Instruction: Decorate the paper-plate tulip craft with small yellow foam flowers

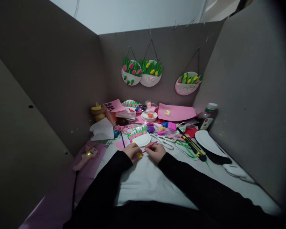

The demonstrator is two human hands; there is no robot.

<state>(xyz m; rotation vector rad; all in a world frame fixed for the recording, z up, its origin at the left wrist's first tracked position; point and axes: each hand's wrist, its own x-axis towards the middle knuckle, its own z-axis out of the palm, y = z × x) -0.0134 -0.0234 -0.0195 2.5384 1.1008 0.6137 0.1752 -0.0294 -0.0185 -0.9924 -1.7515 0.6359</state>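
Note:
My left hand is closed at the front middle of the table, pinching a small yellow piece, perhaps clay. Beside it, my right hand grips a thin magenta stick-like tool, its tip pointing toward the yellow piece. I cannot tell whether the tip touches it. Just beyond both hands lies a cut white paper plate decorated with pink tulips and green leaves. A pink flower and a yellow bit sit at its left edge. White-handled scissors rest to the right of the plate.
A yellow-black utility knife, half plate and bottle stand or lie right. At left are a pink glue gun with a lit display and white paper. Pink sheets and clay packets crowd the back.

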